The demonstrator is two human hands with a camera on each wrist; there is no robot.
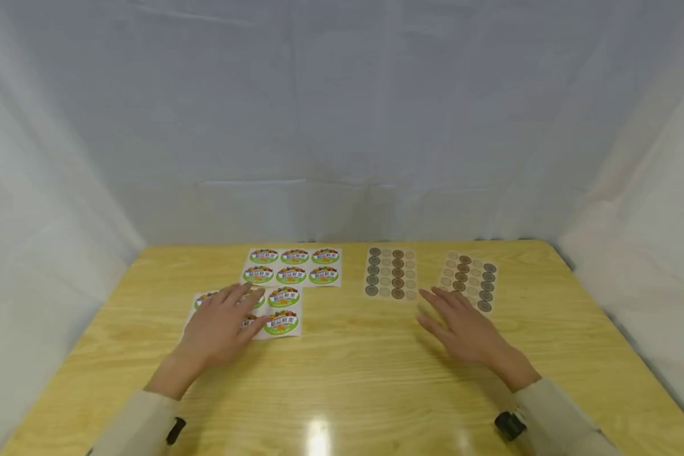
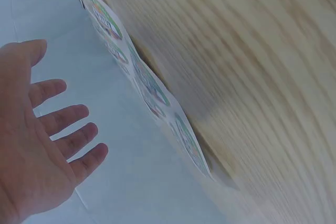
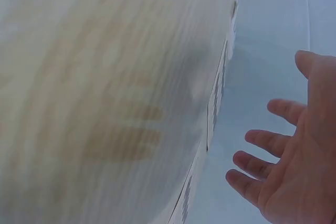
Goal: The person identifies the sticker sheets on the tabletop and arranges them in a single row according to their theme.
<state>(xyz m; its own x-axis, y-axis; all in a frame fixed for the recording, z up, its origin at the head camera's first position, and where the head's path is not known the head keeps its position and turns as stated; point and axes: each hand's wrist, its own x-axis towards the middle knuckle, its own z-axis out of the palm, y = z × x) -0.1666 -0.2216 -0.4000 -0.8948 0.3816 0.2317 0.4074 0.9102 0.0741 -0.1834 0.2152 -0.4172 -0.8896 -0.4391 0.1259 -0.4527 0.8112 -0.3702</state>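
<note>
My left hand hovers palm down, fingers loosely spread, over a white sticker sheet with oval green and fruit-coloured labels, hiding its left part. The left wrist view shows a gap between that hand and the wavy sheet. Behind lies a second sheet of the same labels. My right hand is held above the table, fingers apart and nothing in them, nearest to a tilted sheet of small round stickers. Left of it lies another sheet of dark and pale round stickers.
The sheets lie on a yellow wood-grain table with rounded far corners. A pale grey cloth sheet hangs behind its far edge, and white sheeting hangs along both sides. Dark bands sit at both wrists.
</note>
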